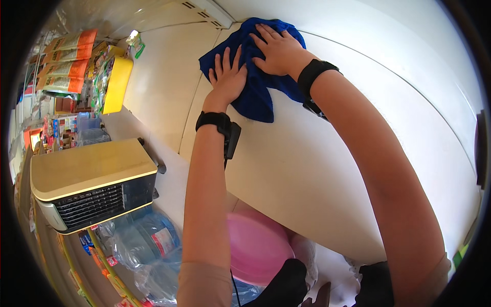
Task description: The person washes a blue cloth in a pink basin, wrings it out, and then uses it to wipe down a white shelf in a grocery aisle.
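Note:
A dark blue cloth lies spread over a smooth white panel, near the panel's far edge. Both of my palms are down on the cloth. My left hand presses its left part with the fingers spread. My right hand rests flat farther up and to the right, fingers spread too. The cloth is bunched in folds between the hands, and one corner hangs toward me. Each wrist wears a black strap with a small device on it.
At left stands an air cooler with a black grille. Below it are large plastic-wrapped water bottles; beyond it, a yellow bin and hanging orange packets. A pink basin sits beneath the panel, near my legs.

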The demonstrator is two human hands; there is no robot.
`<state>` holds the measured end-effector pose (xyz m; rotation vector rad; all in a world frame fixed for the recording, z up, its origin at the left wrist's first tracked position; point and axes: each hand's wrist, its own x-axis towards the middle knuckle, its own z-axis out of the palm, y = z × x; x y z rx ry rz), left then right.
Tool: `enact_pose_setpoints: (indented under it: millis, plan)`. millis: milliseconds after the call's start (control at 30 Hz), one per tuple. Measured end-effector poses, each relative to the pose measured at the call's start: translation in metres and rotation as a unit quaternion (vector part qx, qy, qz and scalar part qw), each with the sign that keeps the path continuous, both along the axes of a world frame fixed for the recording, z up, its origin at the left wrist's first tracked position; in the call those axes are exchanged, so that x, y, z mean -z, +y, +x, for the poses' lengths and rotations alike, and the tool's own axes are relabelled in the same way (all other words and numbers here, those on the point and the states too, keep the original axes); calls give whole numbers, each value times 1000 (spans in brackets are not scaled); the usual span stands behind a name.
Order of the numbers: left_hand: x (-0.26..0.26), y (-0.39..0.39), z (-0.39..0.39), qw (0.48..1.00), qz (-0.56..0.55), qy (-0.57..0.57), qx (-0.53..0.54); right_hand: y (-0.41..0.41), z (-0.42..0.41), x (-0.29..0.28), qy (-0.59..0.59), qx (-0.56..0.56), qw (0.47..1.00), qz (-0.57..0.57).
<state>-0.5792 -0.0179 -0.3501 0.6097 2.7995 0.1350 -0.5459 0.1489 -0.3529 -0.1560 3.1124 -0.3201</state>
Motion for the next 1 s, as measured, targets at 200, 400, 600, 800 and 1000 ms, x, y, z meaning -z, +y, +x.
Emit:
enact_pose_setpoints:
  millis: [200,400,600,800,1000]
  plan:
    - [-2,-2,-19,1000,10,4,-11,-9,-25,1,-24,0,1000,2]
    - [0,-6,-33,1000,22,7,-15,-15,-41,1,-26,-16,999,22]
    - [4,-11,-45,999,24,25,-19,-21,-48,-6,-53,-13,998,45]
    - [6,-10,-53,999,35,30,-18,-22,-63,14,15,-6,995,94]
    - [7,-14,-58,998,33,57,-26,-33,-69,16,32,1,995,93]
